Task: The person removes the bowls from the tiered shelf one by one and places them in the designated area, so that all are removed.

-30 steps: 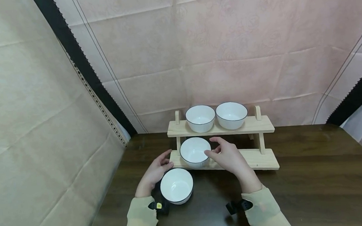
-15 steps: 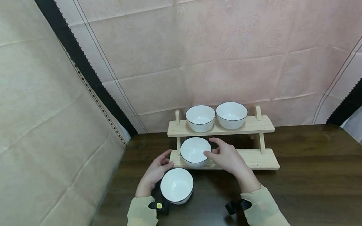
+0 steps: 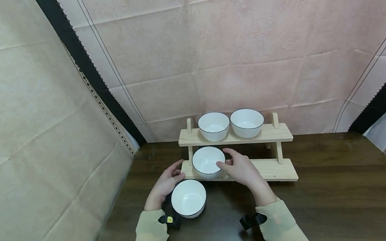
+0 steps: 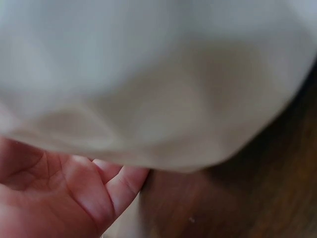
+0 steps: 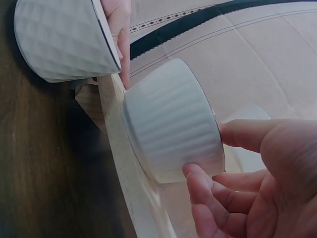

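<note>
A white ribbed bowl [image 5: 173, 124] with a thin dark rim stands on the left part of the wooden rack's lower shelf [image 3: 269, 170]. My right hand [image 3: 244, 168] pinches this bowl's right side, thumb at the rim and fingertips against the outer wall [image 5: 195, 171]. My left hand [image 3: 165, 182] rests at the left end of the lower shelf, fingers loosely extended. Close by its wrist, a second white bowl [image 3: 188, 198] with a diamond-textured outside stands on the table. That bowl fills most of the left wrist view and hides part of the left fingers.
Two more white bowls, a left one [image 3: 214, 126] and a right one [image 3: 247, 123], stand side by side on the upper shelf [image 3: 194, 138]. Behind the dark wooden table [image 3: 333, 185] hangs pale cloth [image 3: 242, 58], with another cloth panel [image 3: 40, 126] at the left.
My right hand has shifted slightly left, its thumb a little further over the bowl's rim. The bowls, the rack and my left hand show no clear movement.
</note>
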Demonstrator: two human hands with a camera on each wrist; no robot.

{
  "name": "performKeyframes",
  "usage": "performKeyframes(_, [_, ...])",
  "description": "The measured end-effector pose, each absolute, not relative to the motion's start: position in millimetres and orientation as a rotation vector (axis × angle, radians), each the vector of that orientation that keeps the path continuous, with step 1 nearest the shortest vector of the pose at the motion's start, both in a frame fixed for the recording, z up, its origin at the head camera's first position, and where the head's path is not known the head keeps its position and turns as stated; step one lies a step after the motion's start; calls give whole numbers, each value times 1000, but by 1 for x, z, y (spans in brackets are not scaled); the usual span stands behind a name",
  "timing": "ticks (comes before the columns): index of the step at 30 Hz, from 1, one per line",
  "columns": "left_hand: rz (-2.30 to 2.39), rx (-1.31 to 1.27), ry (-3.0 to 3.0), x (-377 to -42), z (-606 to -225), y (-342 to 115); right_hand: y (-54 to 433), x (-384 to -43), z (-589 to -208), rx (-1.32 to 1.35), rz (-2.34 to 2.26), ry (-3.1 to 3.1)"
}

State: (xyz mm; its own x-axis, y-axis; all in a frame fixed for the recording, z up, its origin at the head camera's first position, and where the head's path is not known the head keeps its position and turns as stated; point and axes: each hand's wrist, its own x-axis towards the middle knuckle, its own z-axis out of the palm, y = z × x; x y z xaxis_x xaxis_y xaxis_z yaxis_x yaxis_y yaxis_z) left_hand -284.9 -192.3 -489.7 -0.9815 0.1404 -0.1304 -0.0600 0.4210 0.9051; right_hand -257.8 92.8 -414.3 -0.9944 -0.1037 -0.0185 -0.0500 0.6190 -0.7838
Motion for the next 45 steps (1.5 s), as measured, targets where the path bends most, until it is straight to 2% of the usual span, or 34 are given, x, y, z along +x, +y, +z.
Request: performKeyframes(45, [1579,72,2506,-282,-488,-192,88,-260,-421,-164,-1403,2702])
